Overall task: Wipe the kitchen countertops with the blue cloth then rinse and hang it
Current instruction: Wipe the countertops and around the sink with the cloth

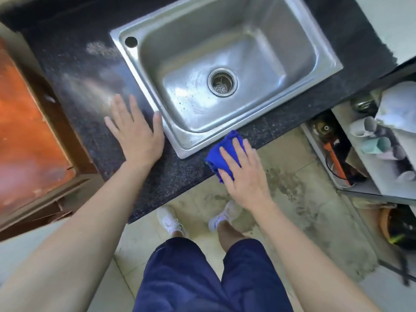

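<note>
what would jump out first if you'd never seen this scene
The bright blue cloth, pressed under the right hand at the front edge of the dark countertop. Then the big steel sink in the middle, with the left hand lying flat on the countertop just left of it.

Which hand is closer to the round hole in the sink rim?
Left. The left hand lies flat on the countertop beside the sink, toward the hole; the right hand presses the blue cloth farther away.
</note>
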